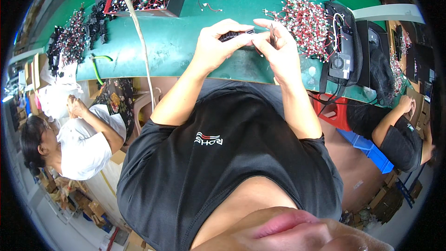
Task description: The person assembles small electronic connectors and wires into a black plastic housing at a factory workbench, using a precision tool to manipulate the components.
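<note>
Both my hands meet above the front part of the green table [186, 51]. My left hand [211, 49] is closed around a dark, ridged plastic piece [231, 36], its fingertips near the right end. My right hand [282, 55] is closed too, its thumb and fingers pinching a slim metal tool that looks like tweezers [272, 37]. The fingertips of the two hands come together at the end of the dark piece. What lies between them is too small to make out. Just right of my right hand lies a large heap of red, black and white connector wires [304, 25].
A box [174, 7] full of similar wires stands at the back left, behind a pale upright pole [139, 32]. Black parts [96, 25] lie far left. A black bag [348, 42] sits at right. Co-workers sit on both sides, left in white [88, 144], right in black [399, 135].
</note>
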{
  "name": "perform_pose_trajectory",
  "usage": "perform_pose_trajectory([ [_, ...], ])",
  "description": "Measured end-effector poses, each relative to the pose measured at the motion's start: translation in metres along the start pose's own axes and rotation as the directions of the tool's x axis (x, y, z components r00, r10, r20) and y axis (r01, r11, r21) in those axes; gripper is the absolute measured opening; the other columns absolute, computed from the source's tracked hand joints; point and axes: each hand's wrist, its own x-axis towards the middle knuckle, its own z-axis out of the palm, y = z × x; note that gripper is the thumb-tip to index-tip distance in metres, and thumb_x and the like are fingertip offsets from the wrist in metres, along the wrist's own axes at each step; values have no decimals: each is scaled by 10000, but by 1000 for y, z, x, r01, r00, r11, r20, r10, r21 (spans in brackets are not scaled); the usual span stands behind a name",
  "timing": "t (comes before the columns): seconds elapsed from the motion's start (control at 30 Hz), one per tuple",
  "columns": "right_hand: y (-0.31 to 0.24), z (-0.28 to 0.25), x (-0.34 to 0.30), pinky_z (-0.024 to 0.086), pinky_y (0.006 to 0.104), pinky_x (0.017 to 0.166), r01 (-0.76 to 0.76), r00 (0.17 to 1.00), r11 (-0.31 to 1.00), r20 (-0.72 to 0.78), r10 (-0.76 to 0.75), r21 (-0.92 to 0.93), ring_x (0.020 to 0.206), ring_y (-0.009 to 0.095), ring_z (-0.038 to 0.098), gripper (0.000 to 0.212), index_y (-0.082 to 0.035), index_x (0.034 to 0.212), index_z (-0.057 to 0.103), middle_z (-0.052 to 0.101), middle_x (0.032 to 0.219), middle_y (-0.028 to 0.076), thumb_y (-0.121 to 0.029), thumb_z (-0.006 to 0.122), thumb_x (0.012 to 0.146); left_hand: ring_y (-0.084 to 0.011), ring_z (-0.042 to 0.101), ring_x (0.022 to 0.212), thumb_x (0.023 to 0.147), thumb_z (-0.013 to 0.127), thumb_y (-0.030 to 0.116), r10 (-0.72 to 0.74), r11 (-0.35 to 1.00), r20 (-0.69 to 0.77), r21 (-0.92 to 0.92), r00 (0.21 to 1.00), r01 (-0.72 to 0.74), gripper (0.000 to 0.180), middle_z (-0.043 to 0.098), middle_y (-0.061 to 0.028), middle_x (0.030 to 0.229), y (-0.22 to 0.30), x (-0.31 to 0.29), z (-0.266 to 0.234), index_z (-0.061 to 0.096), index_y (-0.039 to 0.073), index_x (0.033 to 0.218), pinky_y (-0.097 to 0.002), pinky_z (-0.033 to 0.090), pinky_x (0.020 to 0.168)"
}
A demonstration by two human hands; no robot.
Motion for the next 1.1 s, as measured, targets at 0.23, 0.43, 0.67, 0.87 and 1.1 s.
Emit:
perform_pose_trajectory([
  [0.23,8,-9,-8,449,228,610,-115,993,991,-26,114,-61,692,50,537,238,-16,1208,575,675,896,51,-142,552,1007,-60,454,524,996,592,180,-337,837,-29,-467,941,285,322,506,14,681,-4,1,-3,608,-34,1237,-202,391,459],
  [0.43,-19,11,-22,405,207,518,-83,996,996,-11,83,-39,513,50,473,229,-6,1096,687,611,704,15,-168,547,1015,-62,481,544,991,605,181,-254,906,-112,-375,961,196,259,551,-1,692,-5,-3,0,654,-17,1152,-207,409,460],
  [0.67,-21,8,-21,270,199,428,-119,990,987,60,126,-109,438,22,372,311,-17,1188,678,480,539,-49,-222,510,1024,-31,490,505,938,688,173,-197,937,-203,-328,959,123,199,591,14,671,-5,-5,2,716,22,1064,-183,388,453],
  [0.87,-20,7,-22,254,209,451,-155,983,988,98,154,3,462,28,358,289,-43,1157,697,462,538,-46,-204,499,1022,-34,480,527,938,679,118,-121,984,-247,-161,961,83,178,603,-3,702,-5,-7,4,711,8,1074,-182,376,456],
  [1.1,-19,6,-21,262,210,451,-167,980,986,106,169,-21,464,29,369,290,-43,1159,696,474,544,-43,-211,504,1019,-18,455,499,932,690,121,-11,999,-281,-45,960,-2,173,593,19,670,-8,-8,5,717,23,1072,-178,349,449],
])
